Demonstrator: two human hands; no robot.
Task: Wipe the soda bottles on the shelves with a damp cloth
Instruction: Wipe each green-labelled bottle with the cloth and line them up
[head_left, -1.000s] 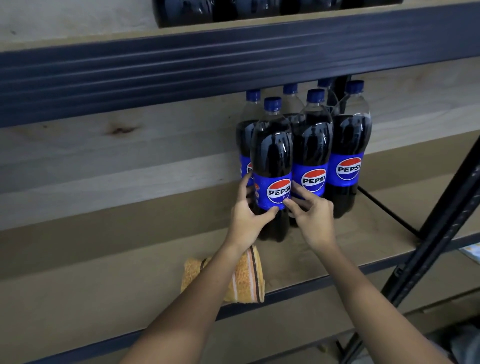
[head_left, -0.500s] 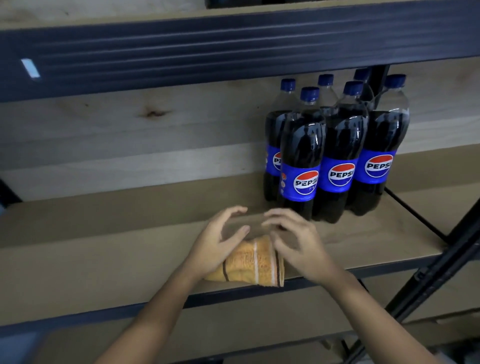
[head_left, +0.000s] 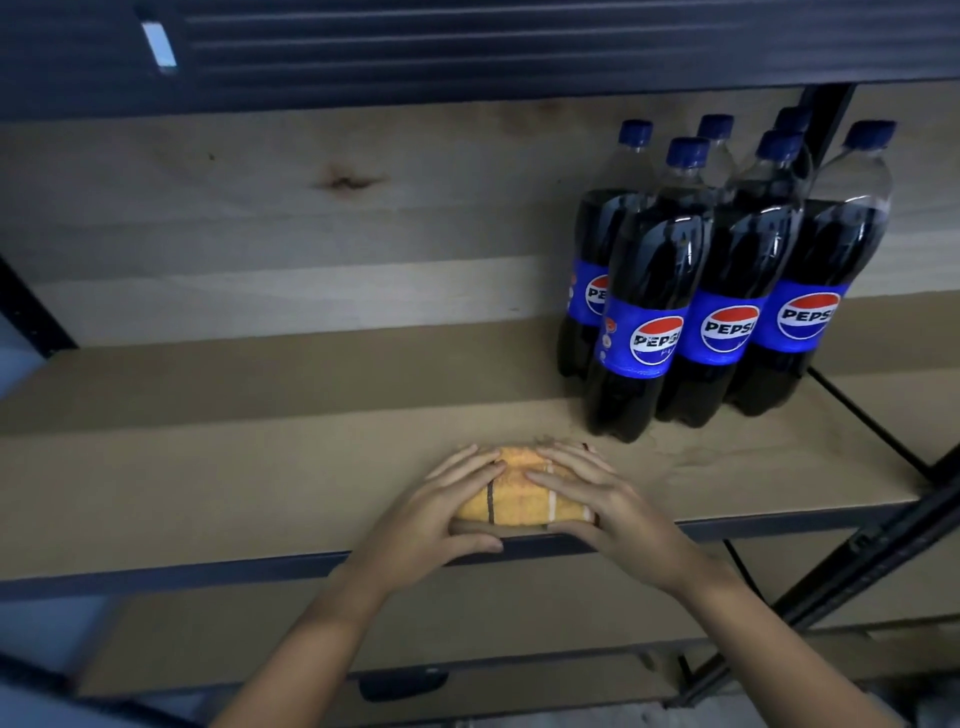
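- Left hand (head_left: 441, 512) now sits on the left end of the cloth (head_left: 519, 493): fingers curved over the top, thumb low at the shelf's front edge. It grips the cloth.
- Right hand (head_left: 597, 506) mirrors it on the right end, fingers draped over the top and thumb under the front. Also gripping the cloth.
- Change: a second ago both hands were up on the front soda bottle; half a second ago they hovered just over the cloth; now both have closed on it.
- We read this as the bottle set back in place and the cloth being picked up or refolded, so the next wipe is about to start. How many bottles are already wiped we cannot tell.
- Cloth: orange-yellow roll with one dark stripe and one pale stripe. It lies at the front edge of the shelf (head_left: 260, 493), centre-frame, left of and nearer to us than the bottles, clear of them.
- Cloth's long axis runs left-right, parallel to the shelf's front edge; stripes cross it front to back. No obvious leading end, as both ends are covered by the hands.
- Soda bottles (head_left: 727, 291): cluster of six blue caps, standing upright at the right rear of the same shelf, packed touching, labels facing us. Long axes vertical, caps up; the apparent lean looks like lens distortion.
- Dark diagonal frame strut (head_left: 872, 540) stands to the right of the bottles.
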